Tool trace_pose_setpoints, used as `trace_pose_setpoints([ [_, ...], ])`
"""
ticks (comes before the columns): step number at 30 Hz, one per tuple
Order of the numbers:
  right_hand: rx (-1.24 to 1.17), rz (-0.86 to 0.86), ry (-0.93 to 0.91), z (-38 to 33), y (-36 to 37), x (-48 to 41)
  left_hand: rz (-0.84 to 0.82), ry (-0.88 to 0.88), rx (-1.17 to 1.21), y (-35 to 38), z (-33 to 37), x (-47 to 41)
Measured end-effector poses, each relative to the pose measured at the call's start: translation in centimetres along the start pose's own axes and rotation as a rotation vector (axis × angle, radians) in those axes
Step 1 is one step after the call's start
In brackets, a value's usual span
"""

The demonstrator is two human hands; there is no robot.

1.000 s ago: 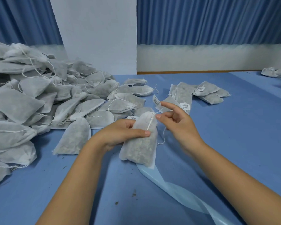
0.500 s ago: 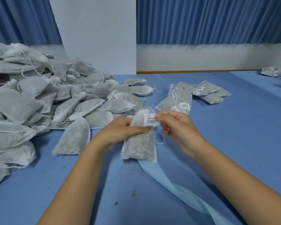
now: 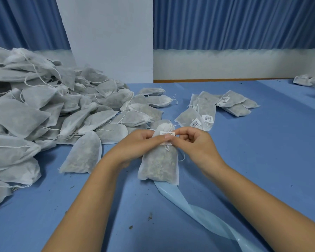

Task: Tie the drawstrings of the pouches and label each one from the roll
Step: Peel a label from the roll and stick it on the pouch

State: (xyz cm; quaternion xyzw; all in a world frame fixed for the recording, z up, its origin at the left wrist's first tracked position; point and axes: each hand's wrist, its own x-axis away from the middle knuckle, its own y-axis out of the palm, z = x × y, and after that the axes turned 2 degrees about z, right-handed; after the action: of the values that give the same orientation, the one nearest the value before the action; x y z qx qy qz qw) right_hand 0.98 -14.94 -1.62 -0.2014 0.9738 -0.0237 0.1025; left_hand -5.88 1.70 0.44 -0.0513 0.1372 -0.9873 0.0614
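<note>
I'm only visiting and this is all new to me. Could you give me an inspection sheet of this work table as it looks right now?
Surface: blue table, pouches heaped over its left side.
Job's things: pouch held at centre, white label at its neck, drawstring hanging just below; pale blue backing strip trails from under the pouch; large pile at left shows no labels; labelled pouches lie beyond the hands.
Clutter: dark crumbs scattered on the table.
Grippers: left hand grips the pouch's neck; right hand pinches the label.
Cables: nothing seen.
Surroundings: blue curtains, white wall panel, more pouches far right.
</note>
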Motion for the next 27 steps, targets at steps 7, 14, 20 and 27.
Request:
trace_pose_setpoints([
  [7,-0.056,-0.037,0.062,-0.8,-0.3,-0.1,0.076,0.02,0.091,0.0,0.2,0.1],
  [14,-0.291,-0.229,0.307,-1.3,-0.6,-0.3,0.144,0.024,0.096,0.1,0.5,-0.1],
  [20,-0.268,-0.206,0.256,-1.0,-0.5,-0.3,0.162,0.053,0.14,0.6,0.8,0.0],
  [27,-0.328,-0.244,0.258,-0.9,-0.6,-0.5,0.202,0.148,0.194,1.3,1.1,0.1],
])
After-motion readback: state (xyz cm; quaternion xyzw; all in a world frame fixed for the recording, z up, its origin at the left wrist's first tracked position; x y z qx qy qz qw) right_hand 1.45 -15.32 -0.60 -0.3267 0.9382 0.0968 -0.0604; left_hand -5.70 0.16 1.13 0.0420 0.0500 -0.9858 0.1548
